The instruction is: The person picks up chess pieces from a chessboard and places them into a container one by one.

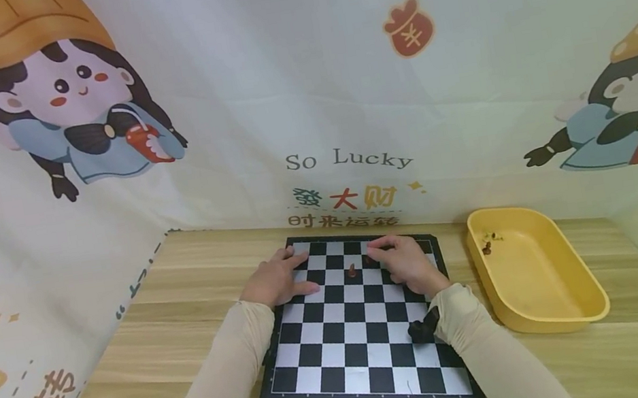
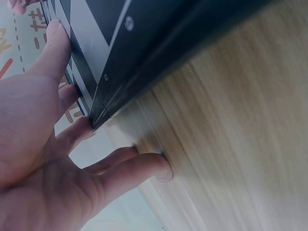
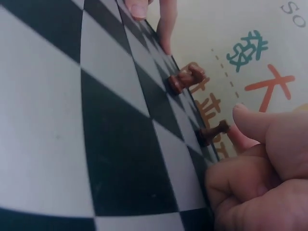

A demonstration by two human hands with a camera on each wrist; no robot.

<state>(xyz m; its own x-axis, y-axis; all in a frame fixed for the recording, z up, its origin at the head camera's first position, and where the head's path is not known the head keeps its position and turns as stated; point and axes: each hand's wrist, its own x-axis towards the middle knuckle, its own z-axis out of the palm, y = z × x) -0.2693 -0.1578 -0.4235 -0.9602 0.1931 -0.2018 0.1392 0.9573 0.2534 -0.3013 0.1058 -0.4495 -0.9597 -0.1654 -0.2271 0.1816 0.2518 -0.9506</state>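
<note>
A black-and-white chessboard (image 1: 351, 332) lies on the wooden table. My left hand (image 1: 275, 279) is spread over its left edge, the thumb on the squares and the outer fingers down on the table (image 2: 240, 120). A brown knight (image 3: 185, 79) stands upright on a far square between my hands. To its right, a brown pawn (image 3: 214, 133) stands near the far edge. My right hand (image 1: 406, 265) is at this pawn: a fingertip meets its head, the thumb is held apart, and the other fingers are bent in.
A yellow tray (image 1: 540, 269) stands right of the board, with a few small brown and pale pieces (image 1: 487, 247) at its far left. A black object (image 1: 422, 329) shows by my right wrist, over the board. A printed cloth (image 1: 339, 86) hangs behind the table.
</note>
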